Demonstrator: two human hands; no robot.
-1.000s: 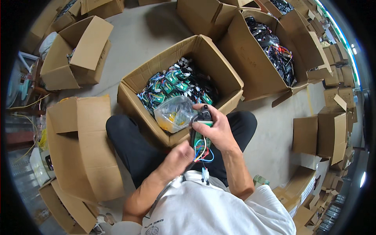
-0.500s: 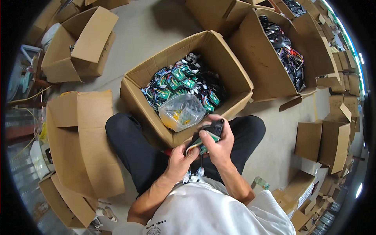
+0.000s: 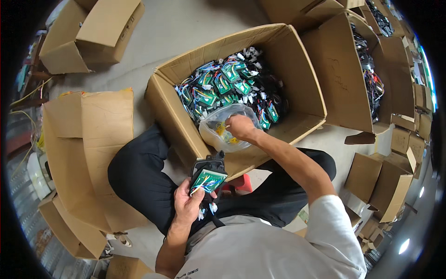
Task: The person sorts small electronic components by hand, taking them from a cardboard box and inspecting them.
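Note:
My left hand [image 3: 186, 204] is closed round a black plastic housing with a green circuit board [image 3: 207, 180] in its face. Coloured wires run across the board, and white connectors [image 3: 213, 207] hang below it. My right hand [image 3: 241, 127] is inside a clear plastic bag [image 3: 213, 137], its fingers curled down among thin yellow pieces [image 3: 220, 130]. Whatever its fingertips pinch is hidden. The bag lies at the near side of a large open cardboard box [image 3: 160, 93]. Behind it the box holds a heap of wired green circuit boards [image 3: 222, 83] on black parts.
Left of my knee stands an open cardboard box [image 3: 108, 153]. Another box [image 3: 104, 28] is at the far left. At the right, a tall carton [image 3: 334, 74] holds black parts and wires [image 3: 371, 86]. Something red [image 3: 242, 182] shows under the main box.
My right hand has left the black housing and reached forward into the plastic bag. My left hand now holds the housing alone, lower and further left. The view has shifted.

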